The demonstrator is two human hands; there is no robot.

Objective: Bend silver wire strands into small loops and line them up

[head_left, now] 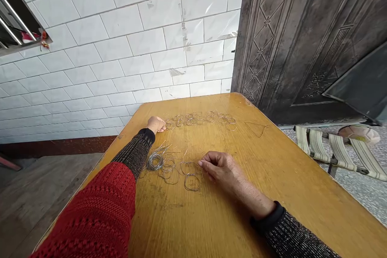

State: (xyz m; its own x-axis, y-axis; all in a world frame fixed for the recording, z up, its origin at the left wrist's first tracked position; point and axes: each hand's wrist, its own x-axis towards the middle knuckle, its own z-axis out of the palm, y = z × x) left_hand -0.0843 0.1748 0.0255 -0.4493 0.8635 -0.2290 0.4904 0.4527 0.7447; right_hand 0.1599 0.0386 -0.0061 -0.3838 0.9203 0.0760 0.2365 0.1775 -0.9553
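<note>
My left hand point(156, 124) is stretched to the far left part of the table, its fingers closed at the edge of a thin wire loop point(169, 125). That loop lies at the left end of a row of similar wire loops point(193, 119). Nearer to me, my right hand point(219, 165) pinches the right edge of a wire loop point(190, 168), thumb against forefinger. Just below, another wire ring point(192, 182) overlaps it. A thicker grey wire coil point(155, 162) lies beside my left sleeve, with looser wire loops point(168, 169) to its right.
The wooden table point(248, 209) stands near a white tiled wall point(136, 48). A bent wire point(256, 129) lies at its far right. Beyond are a dark carved door point(290, 48), a strapped seat point(320, 147) and a ball-like object point(359, 134).
</note>
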